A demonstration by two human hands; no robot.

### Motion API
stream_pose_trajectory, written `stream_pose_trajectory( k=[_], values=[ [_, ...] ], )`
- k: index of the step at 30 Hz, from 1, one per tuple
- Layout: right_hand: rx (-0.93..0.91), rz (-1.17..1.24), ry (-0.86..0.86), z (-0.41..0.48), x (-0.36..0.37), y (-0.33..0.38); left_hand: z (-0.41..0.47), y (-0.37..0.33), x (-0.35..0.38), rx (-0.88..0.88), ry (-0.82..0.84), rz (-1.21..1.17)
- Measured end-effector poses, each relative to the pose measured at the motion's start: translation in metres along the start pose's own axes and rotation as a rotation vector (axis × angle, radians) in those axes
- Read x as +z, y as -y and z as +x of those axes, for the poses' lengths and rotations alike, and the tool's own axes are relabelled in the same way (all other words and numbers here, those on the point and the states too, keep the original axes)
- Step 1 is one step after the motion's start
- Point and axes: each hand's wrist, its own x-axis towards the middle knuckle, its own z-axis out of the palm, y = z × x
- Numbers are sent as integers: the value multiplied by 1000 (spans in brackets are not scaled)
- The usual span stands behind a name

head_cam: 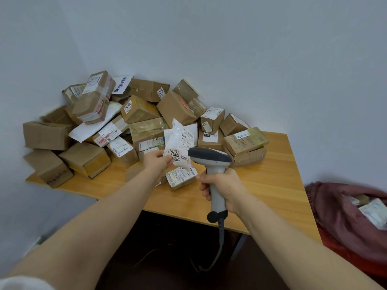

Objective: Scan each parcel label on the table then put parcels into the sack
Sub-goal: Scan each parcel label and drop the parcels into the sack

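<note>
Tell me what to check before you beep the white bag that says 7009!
1. Left hand pinches the white bag: ok.
2. 7009 label uncovered and readable: ok.
3. Right hand grips the scanner handle: ok.
4. Scanner aimed at the label: not ok, its red light seems to fall on a brown box behind.
5. Sack open beside the table: ok, parcels inside.
6. Label already scanned: cannot tell.

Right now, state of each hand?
Left hand: pinches the pouch by its lower edge.
Right hand: grips the scanner by its handle.
</note>
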Motion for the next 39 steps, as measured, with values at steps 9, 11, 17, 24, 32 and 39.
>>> stream_pose_trajectory(
  k=[9,11,17,24,32,39],
  values=[
    [-27,303,-446,26,-57,-24,-6,-4,43,-309,453,-106],
    [-24,358,-532,25,-84,-33,-15,1,66,-372,582,-117],
    [-5,395,-690,0,-164,-53,-52,22,149,-430,910,142],
    [0,489,-880,-43,-307,-64,-114,44,306,-341,1075,502],
    [27,595,-1011,-98,-487,-89,-203,87,493,-156,923,549],
    [67,726,-1048,-103,-591,-110,-217,117,613,41,889,719]
  ],
)
